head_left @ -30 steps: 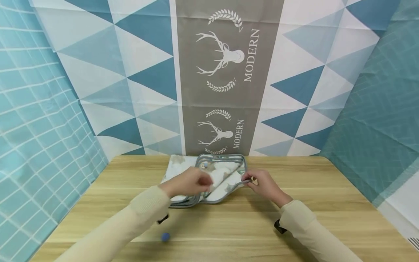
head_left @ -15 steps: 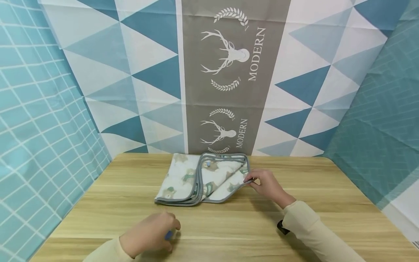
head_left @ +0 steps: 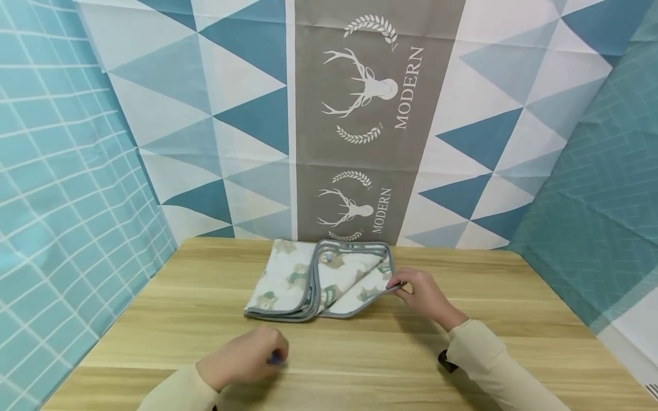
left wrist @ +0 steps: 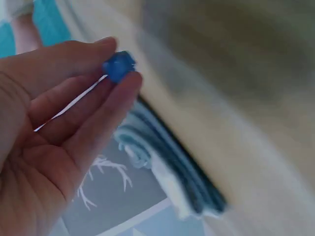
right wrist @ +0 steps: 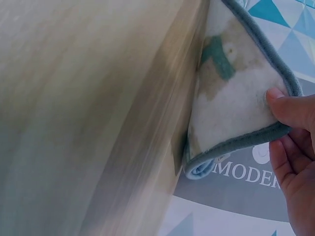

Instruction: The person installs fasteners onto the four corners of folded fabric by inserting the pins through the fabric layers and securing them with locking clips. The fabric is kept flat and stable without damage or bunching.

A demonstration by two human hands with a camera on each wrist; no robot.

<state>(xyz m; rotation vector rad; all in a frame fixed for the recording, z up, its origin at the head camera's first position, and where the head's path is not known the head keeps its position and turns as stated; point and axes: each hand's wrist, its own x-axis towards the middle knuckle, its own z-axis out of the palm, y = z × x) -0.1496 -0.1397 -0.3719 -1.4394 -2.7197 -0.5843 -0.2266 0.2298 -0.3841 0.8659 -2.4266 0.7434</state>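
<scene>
A folded white blanket [head_left: 288, 279] with bear prints and grey-blue edging lies at the back middle of the table. My right hand [head_left: 424, 294] pinches its near right corner and holds that corner raised, as the lifted flap [right wrist: 236, 93] in the right wrist view shows. In front of the blanket's left part, my left hand [head_left: 247, 355] is low over the table. Between its thumb and fingertips it pinches a small blue ball-like thing [left wrist: 119, 66]; its exact kind is too blurred to tell.
The wooden table [head_left: 360, 365] runs up to a patterned backdrop [head_left: 349, 142] right behind the blanket. Blue tiled cloth [head_left: 67, 200] borders the left side, and a teal sheet [head_left: 601, 217] borders the right.
My left hand has moved from over the blanket down to the near left and picked up the small blue thing. The right hand keeps its pinch on the blanket corner.
</scene>
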